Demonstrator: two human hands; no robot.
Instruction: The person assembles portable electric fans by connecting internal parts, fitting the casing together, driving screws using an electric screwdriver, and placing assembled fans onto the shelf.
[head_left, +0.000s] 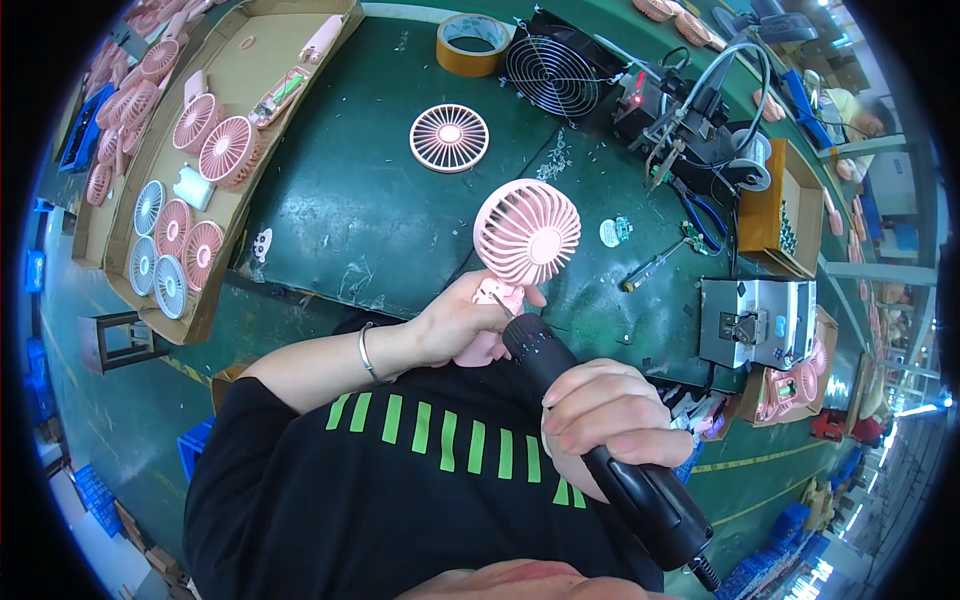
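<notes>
My left hand [455, 318] is closed around the handle of a pink handheld fan [527, 233], held over the table's near edge with its slatted round head pointing away from me. In my right hand [612, 415] is a black electric screwdriver [650, 505], gripped round its body, its cord leaving the lower end. The screwdriver's tip meets the fan's neck just beside my left fingers; whether it sits in a screw is too small to tell. Beyond the fan, a loose round fan grille [449, 138] with a pink centre lies flat on the green mat [350, 200].
At the back stand a tape roll [473, 45] and a black cooling fan [556, 75]. To the right are a soldering machine [690, 120], blue-handled pliers [703, 215], a screwdriver [655, 270], a small circuit board [616, 232] and a metal box [757, 325]. A cardboard tray [270, 35] holds fan parts at left.
</notes>
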